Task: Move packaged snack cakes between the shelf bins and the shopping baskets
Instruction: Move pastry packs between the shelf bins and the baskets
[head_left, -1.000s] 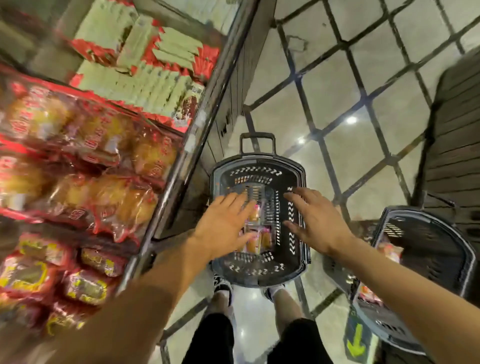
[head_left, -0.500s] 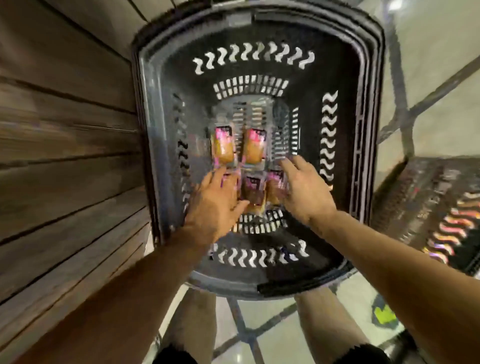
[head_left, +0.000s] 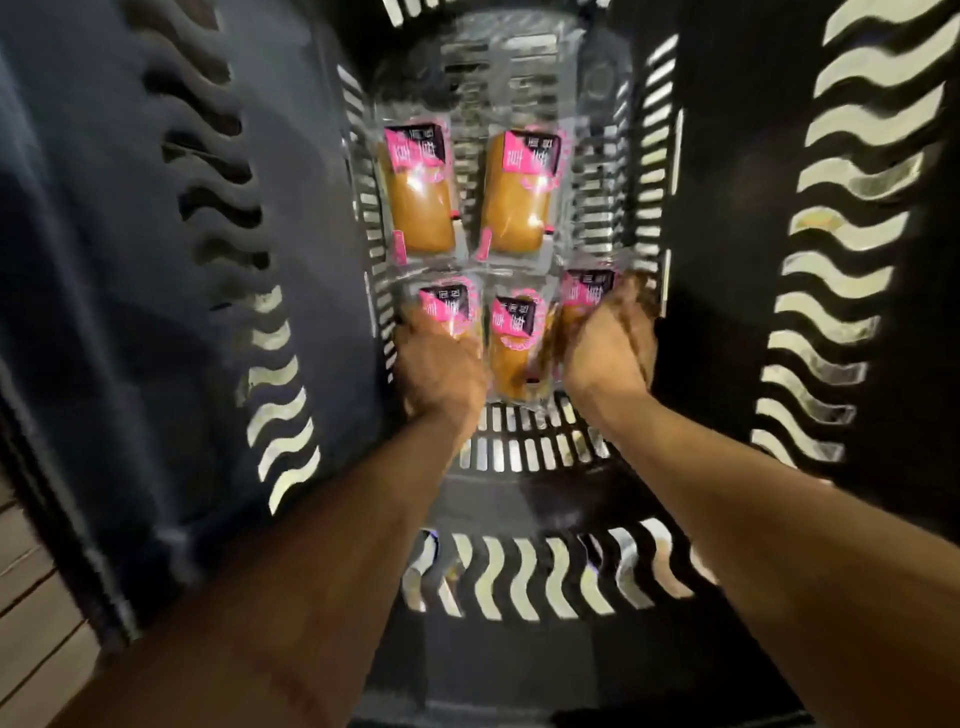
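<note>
Both my arms reach deep into a dark plastic shopping basket (head_left: 722, 218) with wavy slots. Several snack cakes in clear wrappers with pink and black labels lie on its floor. Two lie side by side at the far end, the left cake (head_left: 418, 192) and the right cake (head_left: 522, 195). In the near row, my left hand (head_left: 439, 366) grips the near left cake (head_left: 447, 306). My right hand (head_left: 610, 345) grips the near right cake (head_left: 584, 291). A middle cake (head_left: 514, 343) lies between my two hands, untouched.
The basket's left wall (head_left: 130, 260) rises steeply beside my left arm. The near wall (head_left: 530, 577) sits under both forearms. A strip of wooden planking (head_left: 31, 613) shows at the lower left outside the basket.
The view has dropped from above the basket to deep inside it. My hands went from hovering open over the near cakes to curling round the outer two.
</note>
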